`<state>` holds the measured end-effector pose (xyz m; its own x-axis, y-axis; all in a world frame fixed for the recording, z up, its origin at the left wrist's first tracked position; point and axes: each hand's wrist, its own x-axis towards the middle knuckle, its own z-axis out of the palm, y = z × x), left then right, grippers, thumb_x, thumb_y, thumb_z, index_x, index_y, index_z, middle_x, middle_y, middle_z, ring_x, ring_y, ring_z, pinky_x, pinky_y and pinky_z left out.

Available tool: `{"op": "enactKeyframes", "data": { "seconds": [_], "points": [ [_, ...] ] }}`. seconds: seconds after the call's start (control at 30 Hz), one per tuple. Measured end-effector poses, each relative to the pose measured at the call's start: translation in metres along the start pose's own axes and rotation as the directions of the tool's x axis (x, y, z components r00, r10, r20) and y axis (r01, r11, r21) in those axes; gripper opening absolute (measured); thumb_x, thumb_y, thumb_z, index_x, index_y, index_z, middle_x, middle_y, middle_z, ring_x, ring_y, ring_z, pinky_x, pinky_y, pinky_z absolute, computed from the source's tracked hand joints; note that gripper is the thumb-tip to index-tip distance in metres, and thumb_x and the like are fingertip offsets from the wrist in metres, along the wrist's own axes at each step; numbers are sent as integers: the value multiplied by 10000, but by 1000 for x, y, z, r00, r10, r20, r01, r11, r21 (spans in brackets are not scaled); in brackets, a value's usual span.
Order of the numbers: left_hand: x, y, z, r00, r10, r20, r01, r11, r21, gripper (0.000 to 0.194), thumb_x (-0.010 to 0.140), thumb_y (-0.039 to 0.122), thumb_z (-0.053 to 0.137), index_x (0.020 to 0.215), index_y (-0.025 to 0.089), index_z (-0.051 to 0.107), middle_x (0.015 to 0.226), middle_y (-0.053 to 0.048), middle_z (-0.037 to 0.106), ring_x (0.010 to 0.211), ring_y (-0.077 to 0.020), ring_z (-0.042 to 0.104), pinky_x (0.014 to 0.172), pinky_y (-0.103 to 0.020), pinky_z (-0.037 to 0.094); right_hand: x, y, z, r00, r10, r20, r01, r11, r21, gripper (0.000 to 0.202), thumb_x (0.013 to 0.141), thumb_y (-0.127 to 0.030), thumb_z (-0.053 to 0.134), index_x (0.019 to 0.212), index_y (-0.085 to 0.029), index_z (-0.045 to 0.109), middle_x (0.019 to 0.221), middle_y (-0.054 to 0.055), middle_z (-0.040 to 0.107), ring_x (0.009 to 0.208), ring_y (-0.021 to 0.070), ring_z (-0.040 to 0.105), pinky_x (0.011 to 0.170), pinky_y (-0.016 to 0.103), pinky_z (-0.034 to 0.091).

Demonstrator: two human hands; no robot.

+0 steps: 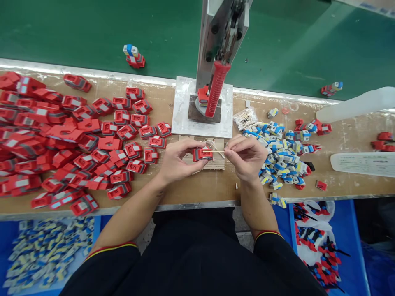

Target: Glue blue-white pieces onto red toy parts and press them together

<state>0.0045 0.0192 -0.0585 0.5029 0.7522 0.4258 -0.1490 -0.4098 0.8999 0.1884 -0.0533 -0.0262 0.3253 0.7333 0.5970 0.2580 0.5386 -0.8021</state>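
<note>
- Reaching over the near edge of the counter (191, 197) with both forearms, bare below short black sleeves (108, 263) and angled inward toward each other.
- Grasping a red plastic vehicle-shaped part (197, 156) from its left in the left hand (180, 161), with thumb along the near side and fingers along the far side.
- Pinching a thin wooden stick (217, 151) between thumb and fingers of the right hand (246, 155), with the other fingers curled in.
- Pointing the stick leftward, nearly level, its tip over the recessed top of the part; too small to tell whether touching.
- Holding the part about midway between the counter's near and far edges, above a corrugated cardboard sheet (219, 165), in front of a red-handled toggle press (217, 88).
- Leaving bare brown surface between the hands and the metal-trimmed near edge.
- Hemmed in toward the far edge by the press's flat, scuffed metal base plate (182, 119).
- Bordered toward the left end by heaped boxy red parts (64, 132), glossy and grey-banded.
- Crowded just beside the right hand by piled small white, blue and yellow blocks (279, 144), near a bundle of cotton swabs (245, 119).
</note>
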Motion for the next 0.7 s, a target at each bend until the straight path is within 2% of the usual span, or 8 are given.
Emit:
{"op": "enactKeyframes", "data": {
  "seconds": [0.23, 0.7],
  "points": [
    [0, 1, 1, 1000, 29, 2, -29, 999, -27, 297, 804, 181, 851, 1095, 204, 795, 982, -64, 825, 816, -149, 771, 729, -238, 629, -2, 1, 1, 1000, 7, 17, -6, 998, -61, 244, 913, -303, 821, 760, -251, 638, 683, -12, 748, 623, 158, 709, 597, 320, 565],
    [-1, 1, -3, 999, -25, -21, 25, 1000, 9, 274, 785, 207, 853, 1054, 192, 802, 981, -79, 819, 842, -175, 770, 743, -270, 633, 2, 2, -6, 998, -66, 14, 67, 985, -161, 247, 914, -286, 803, 745, -251, 627, 652, -19, 728, 590, 153, 690, 568, 320, 530]
  ]
}}
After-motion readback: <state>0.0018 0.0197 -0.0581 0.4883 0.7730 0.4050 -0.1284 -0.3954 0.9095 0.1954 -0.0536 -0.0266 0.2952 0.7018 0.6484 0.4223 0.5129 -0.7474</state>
